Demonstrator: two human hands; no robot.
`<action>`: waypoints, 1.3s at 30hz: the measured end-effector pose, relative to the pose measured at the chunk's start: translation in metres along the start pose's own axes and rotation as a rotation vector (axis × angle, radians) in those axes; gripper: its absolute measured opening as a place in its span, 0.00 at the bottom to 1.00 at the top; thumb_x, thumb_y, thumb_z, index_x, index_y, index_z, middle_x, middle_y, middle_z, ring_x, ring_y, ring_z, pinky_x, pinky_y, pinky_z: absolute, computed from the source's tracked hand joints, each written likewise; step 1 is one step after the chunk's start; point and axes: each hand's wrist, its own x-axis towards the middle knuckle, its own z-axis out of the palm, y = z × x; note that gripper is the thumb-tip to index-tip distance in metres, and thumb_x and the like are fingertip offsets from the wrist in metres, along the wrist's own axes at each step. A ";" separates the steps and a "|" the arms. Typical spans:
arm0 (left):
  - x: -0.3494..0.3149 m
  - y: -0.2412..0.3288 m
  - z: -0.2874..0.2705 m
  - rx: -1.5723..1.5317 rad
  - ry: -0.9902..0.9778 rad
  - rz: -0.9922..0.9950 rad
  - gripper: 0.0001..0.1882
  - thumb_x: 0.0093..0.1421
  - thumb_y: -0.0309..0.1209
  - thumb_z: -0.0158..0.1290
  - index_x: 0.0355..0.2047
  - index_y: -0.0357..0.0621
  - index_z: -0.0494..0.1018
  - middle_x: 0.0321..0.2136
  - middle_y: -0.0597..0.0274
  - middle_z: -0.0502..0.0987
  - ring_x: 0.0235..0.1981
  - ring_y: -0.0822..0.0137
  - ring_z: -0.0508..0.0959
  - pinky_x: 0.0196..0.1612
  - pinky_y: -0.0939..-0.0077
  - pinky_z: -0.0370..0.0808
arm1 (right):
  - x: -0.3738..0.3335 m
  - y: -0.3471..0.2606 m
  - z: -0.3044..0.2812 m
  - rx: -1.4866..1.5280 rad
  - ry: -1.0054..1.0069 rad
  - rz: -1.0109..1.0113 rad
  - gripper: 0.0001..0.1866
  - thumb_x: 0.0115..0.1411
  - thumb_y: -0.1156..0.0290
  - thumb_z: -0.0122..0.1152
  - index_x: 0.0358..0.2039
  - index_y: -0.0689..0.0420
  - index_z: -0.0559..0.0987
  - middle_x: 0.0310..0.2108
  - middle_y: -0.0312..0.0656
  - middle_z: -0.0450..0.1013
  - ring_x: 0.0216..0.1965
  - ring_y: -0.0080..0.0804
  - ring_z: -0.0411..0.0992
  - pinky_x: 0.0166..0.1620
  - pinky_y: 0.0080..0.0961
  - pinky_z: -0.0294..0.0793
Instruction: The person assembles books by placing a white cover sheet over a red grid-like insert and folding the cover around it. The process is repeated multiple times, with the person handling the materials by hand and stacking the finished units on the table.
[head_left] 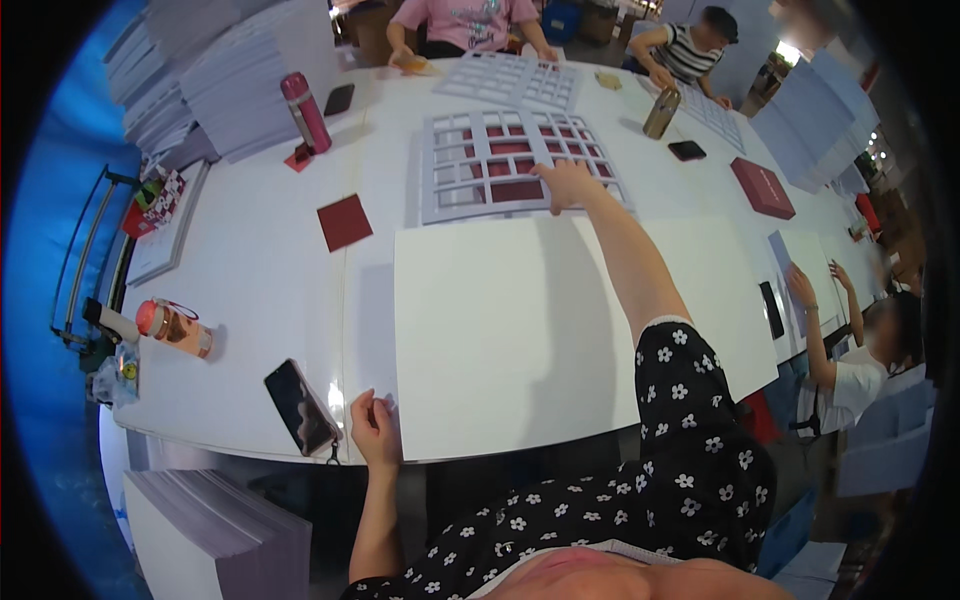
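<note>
A large white board [500, 340] lies flat on the table in front of me, its near edge at the table's front. Beyond it is a stack of white grid panels [450, 165] with rectangular openings, dark red showing through them. My right hand [568, 185] reaches forward over the board and is closed on the near edge of the grid panel, fingers on top. My left hand [373, 428] rests beside the board's near left corner, fingers loosely bent and apart, nothing seen in them. Left of it lies a dark phone [301, 408] with a strap.
A red square sheet [344, 222], a pink flask [305, 112], a drink bottle [178, 328], a gold flask [661, 113] and a red box [762, 187] stand around the table [250, 270]. Paper stacks [220, 530] are at lower left. Other people work at the far and right sides.
</note>
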 end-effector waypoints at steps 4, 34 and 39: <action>0.006 -0.009 0.006 0.041 0.013 0.040 0.11 0.68 0.27 0.47 0.47 0.35 0.70 0.31 0.61 0.76 0.31 0.75 0.74 0.37 0.81 0.73 | -0.016 -0.003 -0.035 0.041 0.114 0.005 0.56 0.31 0.59 0.79 0.64 0.40 0.61 0.52 0.53 0.69 0.59 0.54 0.64 0.61 0.55 0.57; 0.091 -0.087 0.034 0.259 0.080 0.259 0.09 0.64 0.29 0.51 0.42 0.39 0.75 0.31 0.55 0.79 0.31 0.62 0.79 0.37 0.70 0.74 | -0.278 -0.075 0.012 0.234 0.172 -0.527 0.46 0.39 0.46 0.75 0.60 0.46 0.70 0.40 0.50 0.71 0.51 0.53 0.67 0.66 0.57 0.50; 0.091 -0.085 0.035 0.275 0.085 0.314 0.09 0.65 0.29 0.51 0.42 0.38 0.75 0.30 0.55 0.79 0.30 0.61 0.79 0.36 0.70 0.75 | -0.252 -0.076 0.018 0.229 0.148 -0.482 0.46 0.37 0.49 0.77 0.60 0.43 0.71 0.41 0.46 0.70 0.53 0.51 0.65 0.67 0.58 0.49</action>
